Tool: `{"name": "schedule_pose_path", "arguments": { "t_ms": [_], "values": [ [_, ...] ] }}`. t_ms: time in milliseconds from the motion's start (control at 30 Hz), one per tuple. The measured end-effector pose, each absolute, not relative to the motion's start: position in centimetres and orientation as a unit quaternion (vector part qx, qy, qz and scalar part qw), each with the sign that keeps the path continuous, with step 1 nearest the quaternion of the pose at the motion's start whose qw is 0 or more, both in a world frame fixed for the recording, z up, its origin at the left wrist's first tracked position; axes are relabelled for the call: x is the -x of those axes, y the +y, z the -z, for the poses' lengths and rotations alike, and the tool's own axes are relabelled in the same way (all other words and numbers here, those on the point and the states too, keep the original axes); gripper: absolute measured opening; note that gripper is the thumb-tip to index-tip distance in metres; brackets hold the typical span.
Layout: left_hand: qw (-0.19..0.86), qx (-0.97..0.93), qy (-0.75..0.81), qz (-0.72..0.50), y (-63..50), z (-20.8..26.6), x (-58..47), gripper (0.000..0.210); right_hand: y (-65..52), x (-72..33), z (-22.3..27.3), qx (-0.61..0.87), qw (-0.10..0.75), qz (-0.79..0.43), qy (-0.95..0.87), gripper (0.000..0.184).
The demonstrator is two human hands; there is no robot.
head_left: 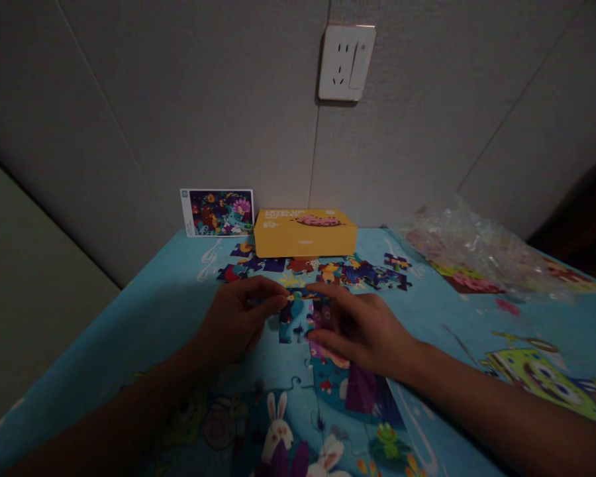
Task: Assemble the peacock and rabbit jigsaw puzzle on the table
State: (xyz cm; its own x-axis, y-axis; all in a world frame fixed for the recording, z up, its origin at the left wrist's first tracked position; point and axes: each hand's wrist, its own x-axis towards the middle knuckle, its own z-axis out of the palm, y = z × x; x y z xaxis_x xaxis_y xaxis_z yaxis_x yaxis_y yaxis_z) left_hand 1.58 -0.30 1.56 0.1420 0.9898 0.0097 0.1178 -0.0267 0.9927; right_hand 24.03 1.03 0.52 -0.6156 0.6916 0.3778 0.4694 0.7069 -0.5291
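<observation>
My left hand (246, 311) is closed, with thumb and index fingertip pinched at the upper left corner of a blue jigsaw puzzle piece (294, 321). My right hand (362, 324) curves round a purple and pink puzzle piece (322, 315) beside it, index finger at the top and thumb at the lower left. Both pieces are partly covered by my fingers. Below them lies a joined section of the puzzle (345, 437) with white rabbits and a green frog. Loose puzzle pieces (302, 265) lie in a band just beyond my fingertips.
A yellow puzzle box (305, 235) stands against the wall, with a picture card (218, 213) leaning to its left. Crumpled clear plastic bags (471, 245) with more puzzle parts lie at the right. The blue tablecloth (144, 324) has printed cartoon figures. A wall socket (347, 63) is above.
</observation>
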Motion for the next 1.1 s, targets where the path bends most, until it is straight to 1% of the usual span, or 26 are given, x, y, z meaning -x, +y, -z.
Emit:
{"name": "schedule_pose_path", "arguments": {
  "t_ms": [167,333,400,467,567,633,833,933,1100],
  "values": [
    [0.487,-0.581,0.484,-0.437,-0.3,-1.5,-1.4,0.019,1.1,-24.1,-0.4,0.296,0.281,-0.135,-0.903,0.049],
    [0.439,-0.64,0.485,-0.405,0.0,-1.5,-0.9,0.022,1.1,-24.0,-0.4,0.312,0.287,-0.115,-0.898,0.047],
    [0.39,-0.693,0.47,-0.384,0.0,-1.3,-0.6,0.03,1.1,-24.1,-0.4,0.324,0.287,-0.101,-0.896,0.048],
    [0.305,-0.757,0.442,-0.373,0.1,-1.1,-0.3,0.042,1.2,-24.2,-0.4,0.337,0.285,-0.1,-0.892,0.049],
    [0.167,-0.821,0.397,-0.376,0.2,-0.6,0.1,0.042,1.2,-24.2,-0.3,0.343,0.289,-0.114,-0.887,0.048],
    [0.111,-0.835,0.378,-0.383,0.3,-0.4,0.3,0.04,1.2,-24.2,-0.2,0.338,0.295,-0.113,-0.887,0.048],
    [0.015,-0.845,0.37,-0.385,0.2,-0.7,0.3,0.037,1.3,-24.2,-0.2,0.319,0.31,-0.1,-0.89,0.049],
    [-0.006,-0.844,0.365,-0.391,0.1,-0.9,0.3,0.035,1.3,-24.2,-0.3,0.31,0.324,-0.091,-0.889,0.047],
    [-0.022,-0.848,0.363,-0.386,0.2,-1.0,0.6,0.036,1.3,-24.2,-0.2,0.298,0.32,-0.103,-0.894,0.049]
  ]
}}
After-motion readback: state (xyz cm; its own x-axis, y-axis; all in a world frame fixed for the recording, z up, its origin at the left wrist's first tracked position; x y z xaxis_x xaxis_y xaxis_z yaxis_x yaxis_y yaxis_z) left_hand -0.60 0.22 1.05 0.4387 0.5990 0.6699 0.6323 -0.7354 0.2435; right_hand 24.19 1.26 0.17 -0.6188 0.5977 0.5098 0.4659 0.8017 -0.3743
